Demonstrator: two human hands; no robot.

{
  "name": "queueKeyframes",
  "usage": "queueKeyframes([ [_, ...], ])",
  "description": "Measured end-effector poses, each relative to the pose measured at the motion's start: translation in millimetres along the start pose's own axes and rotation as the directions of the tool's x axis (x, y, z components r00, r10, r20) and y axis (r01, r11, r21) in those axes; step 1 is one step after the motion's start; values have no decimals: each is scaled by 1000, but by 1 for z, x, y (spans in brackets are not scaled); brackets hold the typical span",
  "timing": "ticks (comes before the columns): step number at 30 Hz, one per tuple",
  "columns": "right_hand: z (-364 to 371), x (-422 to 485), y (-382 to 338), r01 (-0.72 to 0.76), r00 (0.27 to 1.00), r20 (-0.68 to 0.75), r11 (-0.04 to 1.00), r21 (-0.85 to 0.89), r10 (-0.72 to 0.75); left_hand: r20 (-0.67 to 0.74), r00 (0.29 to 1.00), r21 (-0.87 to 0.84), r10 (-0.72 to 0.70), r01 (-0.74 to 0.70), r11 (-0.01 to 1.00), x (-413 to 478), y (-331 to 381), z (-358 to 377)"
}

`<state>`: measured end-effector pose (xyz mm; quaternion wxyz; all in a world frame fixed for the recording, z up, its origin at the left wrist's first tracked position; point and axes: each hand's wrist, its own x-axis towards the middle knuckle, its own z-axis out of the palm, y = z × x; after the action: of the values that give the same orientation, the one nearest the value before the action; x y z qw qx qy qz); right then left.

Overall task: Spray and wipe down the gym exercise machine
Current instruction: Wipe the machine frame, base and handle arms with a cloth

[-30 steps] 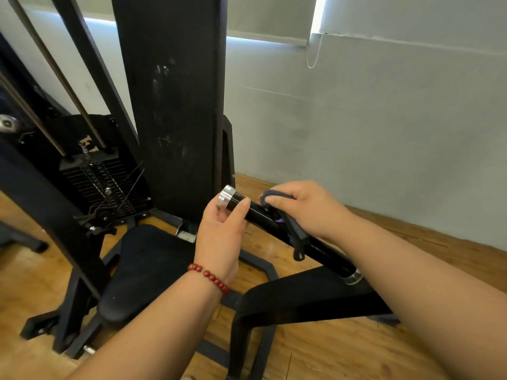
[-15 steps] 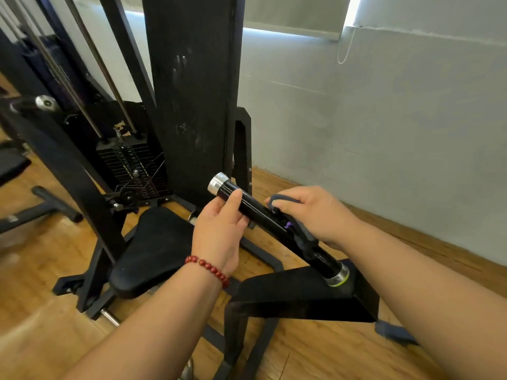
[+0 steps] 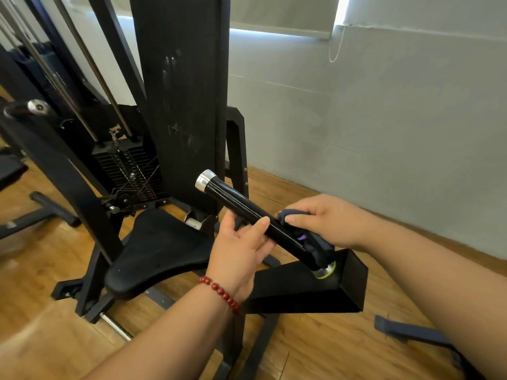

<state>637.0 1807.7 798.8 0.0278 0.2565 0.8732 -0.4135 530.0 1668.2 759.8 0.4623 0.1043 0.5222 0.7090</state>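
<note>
A black handle bar (image 3: pixel 233 200) with a silver end cap sticks up and to the left from the machine's black arm (image 3: pixel 299 292). My right hand (image 3: pixel 329 219) grips a dark blue cloth (image 3: pixel 312 242) wrapped round the lower part of the handle, close to its silver collar. My left hand (image 3: pixel 241 253) sits under the middle of the handle with its thumb laid on the bar and its fingers loosely behind it. A red bead bracelet circles the left wrist. No spray bottle is in view.
The machine's tall black back pad (image 3: pixel 181 105) stands just behind the handle, with the black seat (image 3: pixel 156 250) below left and the weight stack (image 3: pixel 129 165) behind. A grey wall (image 3: pixel 384 133) runs along the right. Another dark frame piece (image 3: pixel 411 330) lies on the wooden floor.
My right hand has slid the cloth down the handle from its upper middle to the base. My left hand has let go of the capped end and dropped to mid-bar.
</note>
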Motion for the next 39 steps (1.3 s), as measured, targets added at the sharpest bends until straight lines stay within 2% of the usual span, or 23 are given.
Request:
queueKeyframes([
  [2,5,8,-2,6,997,-75,995,101,1,2,1000,9,6,-6,1000,2,-1,-1],
  [3,6,10,-1,-6,998,-68,994,108,13,0,1000,7,10,-10,1000,2,-1,-1],
  [7,-8,-7,16,-88,985,137,991,-96,101,-5,1000,69,18,-18,997,4,-4,-5],
  [10,-16,-14,21,-93,975,193,990,-106,112,-5,999,127,33,-32,991,6,-5,-6],
  [17,5,9,10,-10,1000,-21,994,113,13,31,999,165,31,-35,986,7,-6,-10],
  [21,-1,-9,18,-47,999,15,991,123,46,35,999,171,4,-10,985,11,-5,-14],
  [23,-2,-9,12,-37,999,28,995,94,35,39,999,179,-2,-5,984,12,-4,-17],
  [26,6,11,-10,45,996,-80,998,51,-41,53,998,202,17,-28,979,11,0,-19],
  [31,23,27,-36,132,967,-214,990,-41,-137,-88,984,114,153,-142,983,22,32,-36],
  [34,40,7,-29,158,943,-272,977,-141,-191,-98,980,125,172,-159,979,37,55,-54],
  [37,53,7,-32,176,878,-374,927,-332,-300,2,983,245,183,-178,953,45,70,-70],
  [39,62,27,-49,163,813,-468,907,-388,-346,72,987,264,144,-158,952,48,77,-79],
])
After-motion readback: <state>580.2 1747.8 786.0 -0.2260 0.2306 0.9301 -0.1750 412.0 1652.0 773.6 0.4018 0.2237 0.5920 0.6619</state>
